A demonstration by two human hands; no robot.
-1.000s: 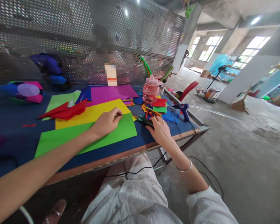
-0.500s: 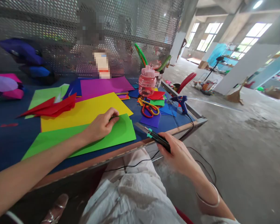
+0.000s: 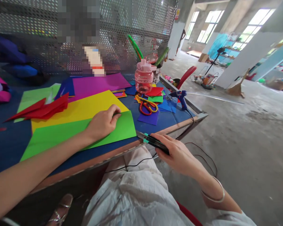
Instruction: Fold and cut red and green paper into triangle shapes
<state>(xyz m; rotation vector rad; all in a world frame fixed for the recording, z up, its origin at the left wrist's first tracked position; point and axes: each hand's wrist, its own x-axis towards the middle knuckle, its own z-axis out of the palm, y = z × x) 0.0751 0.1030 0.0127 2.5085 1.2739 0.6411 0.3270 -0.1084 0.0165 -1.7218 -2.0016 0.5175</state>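
The left hand (image 3: pixel 103 123) rests on a green sheet (image 3: pixel 122 129), fingers curled at its far edge; whether they pinch the paper cannot be told. The right hand (image 3: pixel 176 153) grips a black cutter (image 3: pixel 157 143), blade just beside the sheet's nearest edge. Beyond the left hand lies a yellow sheet (image 3: pixel 89 108); beyond the right, scissors (image 3: pixel 151 110) and a glue gun (image 3: pixel 182 96).

On the worktop (image 3: pixel 166 119), the bottle (image 3: pixel 143 78) stands behind the scissors (image 3: pixel 150 109) and the glue gun (image 3: pixel 182 97) right of them; the knife (image 3: pixel 158 143) is right of the front sheet (image 3: pixel 122 128).
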